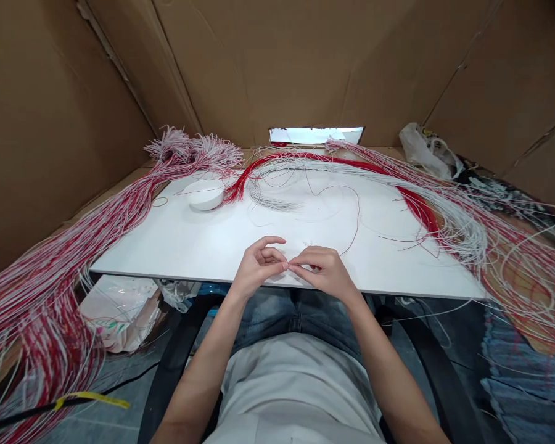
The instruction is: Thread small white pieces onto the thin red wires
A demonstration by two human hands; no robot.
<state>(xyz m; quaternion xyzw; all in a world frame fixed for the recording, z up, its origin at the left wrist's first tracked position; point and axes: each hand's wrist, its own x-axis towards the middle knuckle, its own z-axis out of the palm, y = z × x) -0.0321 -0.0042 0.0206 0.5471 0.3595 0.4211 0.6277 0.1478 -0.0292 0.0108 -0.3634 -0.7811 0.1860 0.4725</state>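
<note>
My left hand (259, 265) and my right hand (321, 269) meet fingertip to fingertip at the near edge of the white board (166, 243). Both pinch something tiny between thumb and fingers; it looks like the end of a thin dark red wire (354, 219) that loops away over the board from my right hand. A few tiny pale bits (309, 242) lie just beyond my fingers.
A thick bundle of red and white wires (74, 246) drapes off the left. A red bundle (333, 161) arcs across the back, and white and red strands (472, 234) spill right. A white round dish (205, 195) sits back left. Cardboard walls (50, 111) surround the board.
</note>
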